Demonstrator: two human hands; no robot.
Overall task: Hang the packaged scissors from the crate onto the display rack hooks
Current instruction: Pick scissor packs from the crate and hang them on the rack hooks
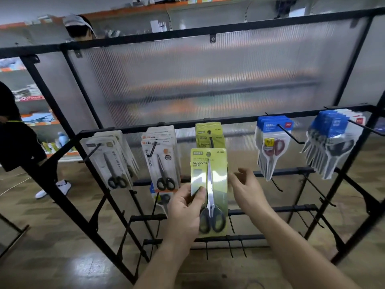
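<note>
"SCISSORS" and "NO.5002" on yellow-green scissors pack (209, 176) (smaller print unreadable), "deli" on blue pack (274, 127)

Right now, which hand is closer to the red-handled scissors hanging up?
Right. The right hand is open just below and left of the red-handled scissors; the left hand is farther left, gripping the green pack.

Capped person (78, 28) top left; orange-edged shelves (125, 9) behind; white shoe (62, 187) on wooden floor (62, 263).

Green packs (209, 132) crowd the middle hook (211, 142), its tip open.
</note>
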